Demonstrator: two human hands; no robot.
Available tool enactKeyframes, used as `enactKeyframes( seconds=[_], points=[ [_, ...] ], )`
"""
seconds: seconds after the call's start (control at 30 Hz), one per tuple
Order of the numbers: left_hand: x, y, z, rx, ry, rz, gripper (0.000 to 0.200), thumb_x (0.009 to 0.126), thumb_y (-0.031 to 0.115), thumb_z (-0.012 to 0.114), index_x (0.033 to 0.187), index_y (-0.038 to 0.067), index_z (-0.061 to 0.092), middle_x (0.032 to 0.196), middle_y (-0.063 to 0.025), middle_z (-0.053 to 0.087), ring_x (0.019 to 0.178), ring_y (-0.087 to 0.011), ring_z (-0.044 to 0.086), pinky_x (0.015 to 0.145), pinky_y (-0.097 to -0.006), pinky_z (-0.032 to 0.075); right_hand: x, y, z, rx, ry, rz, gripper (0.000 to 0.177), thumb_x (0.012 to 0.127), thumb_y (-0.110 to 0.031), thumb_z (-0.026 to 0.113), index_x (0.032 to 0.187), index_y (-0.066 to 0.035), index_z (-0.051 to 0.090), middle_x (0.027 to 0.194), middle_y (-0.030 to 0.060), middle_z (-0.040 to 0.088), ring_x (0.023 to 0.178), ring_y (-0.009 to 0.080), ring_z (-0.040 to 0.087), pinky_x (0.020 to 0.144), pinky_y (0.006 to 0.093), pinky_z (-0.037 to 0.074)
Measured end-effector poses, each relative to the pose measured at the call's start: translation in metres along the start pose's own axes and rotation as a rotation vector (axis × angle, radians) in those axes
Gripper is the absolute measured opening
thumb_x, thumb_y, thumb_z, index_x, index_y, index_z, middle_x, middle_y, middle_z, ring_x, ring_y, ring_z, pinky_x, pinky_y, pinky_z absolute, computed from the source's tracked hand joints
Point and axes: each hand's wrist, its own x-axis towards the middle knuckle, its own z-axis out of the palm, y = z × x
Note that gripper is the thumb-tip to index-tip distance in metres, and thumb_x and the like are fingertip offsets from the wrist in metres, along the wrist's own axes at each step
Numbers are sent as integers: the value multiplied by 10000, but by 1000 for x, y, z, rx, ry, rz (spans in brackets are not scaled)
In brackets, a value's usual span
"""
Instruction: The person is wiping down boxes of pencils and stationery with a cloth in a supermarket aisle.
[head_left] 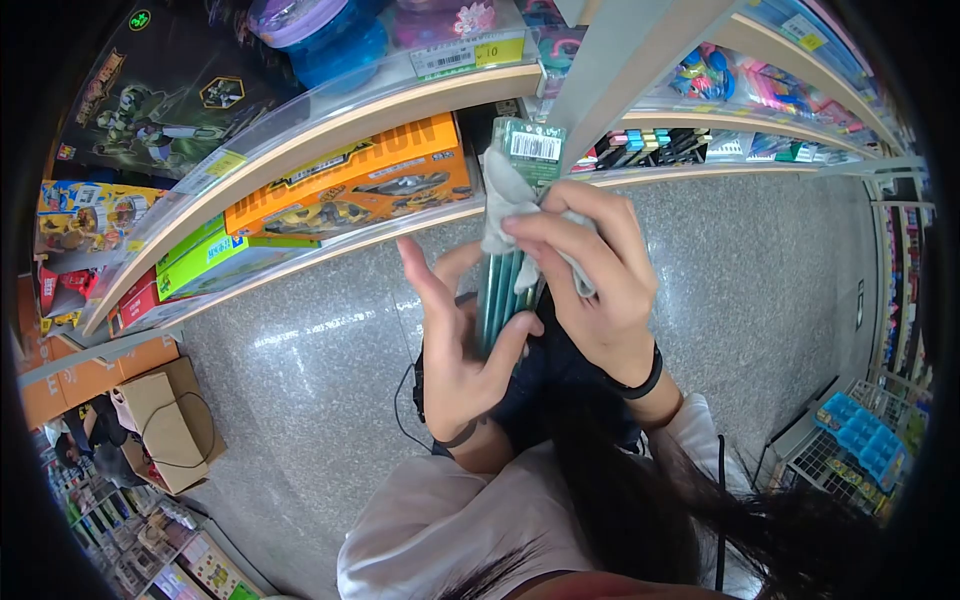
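A slim clear pack of dark green pencils [497, 300] is held upright in front of my body, a barcode label near its top end. My left hand [455, 350] grips its lower part from the left. One digit of that hand sticks up apart from the pack, and some fingers are hidden behind it. Pinched in my right hand [605, 275] is a crumpled whitish cloth [507, 195], which lies against the front of the pack just below the label.
Shelves ahead hold an orange box [360, 180], a dark toy box [170, 90] and a blue tub [335, 55]. A grey post [640, 70] rises behind the pack. On the floor at left stands an open cardboard box [165, 430]; a wire rack with a blue tray [860, 435] is at right.
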Motion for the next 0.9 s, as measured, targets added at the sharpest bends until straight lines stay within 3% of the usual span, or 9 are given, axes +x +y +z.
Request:
enactKeyframes(
  seconds=[0.07,0.1,0.23,0.4,0.5,0.67,0.8,0.87,0.9],
  points=[
    [2,0,6,-172,63,25,968,856,237,616,1419,71,-153,1169,-180,452,787,-159,562,533,-223,460,-3,-6,-3,21,-12,5,345,614,32,682,950,-35,638,944,87,569,819,249,558,689,319,458],
    [4,-2,11,-6,156,34,925,872,591,408,1428,61,-107,1173,-165,462,712,-162,565,516,-197,441,-8,-8,-2,43,-70,-47,340,620,27,673,953,-35,635,950,85,569,822,247,558,689,319,460],
    [9,-9,-7,-45,276,4,1013,759,764,192,1431,54,-70,1052,-117,540,642,-146,569,472,-209,450,-45,-19,6,206,-286,-62,287,678,-17,619,964,-39,607,1009,79,546,832,232,553,693,315,468],
    [10,0,-1,-177,275,13,990,811,706,327,1427,27,-48,1027,-144,516,621,-156,587,451,-240,490,-58,-29,-5,404,-390,38,268,628,13,700,888,-38,664,945,66,583,770,218,563,721,338,473],
    [13,0,4,-184,256,86,821,890,256,564,1431,30,-11,916,-171,551,514,-153,562,393,-247,473,-33,-16,-27,574,-364,55,253,672,3,658,921,-43,659,924,78,575,772,223,567,680,306,461],
    [5,8,7,-543,198,-18,687,921,246,493,1421,5,86,645,-123,541,349,-119,463,278,-226,361,5,-9,-46,317,164,104,182,685,9,665,858,-38,700,908,102,578,818,199,577,700,288,467],
    [0,8,10,-431,163,-42,723,920,358,490,1413,-9,108,522,-53,404,310,-89,371,225,-217,312,34,-7,-25,199,260,-95,202,669,0,671,868,-33,688,928,100,579,825,210,579,697,297,469],
    [-7,7,9,-364,86,-72,768,908,385,504,1414,-19,89,513,-42,395,309,-82,364,229,-210,307,37,-6,-15,176,137,-116,221,645,1,678,863,-35,678,956,99,577,828,225,581,696,296,468],
    [-8,6,13,-405,133,-64,689,905,400,511,1350,-57,252,512,-43,418,307,-80,372,231,-204,284,33,-7,-11,193,100,-135,232,641,14,671,868,-29,663,961,99,577,826,233,580,692,298,468]
  ],
)
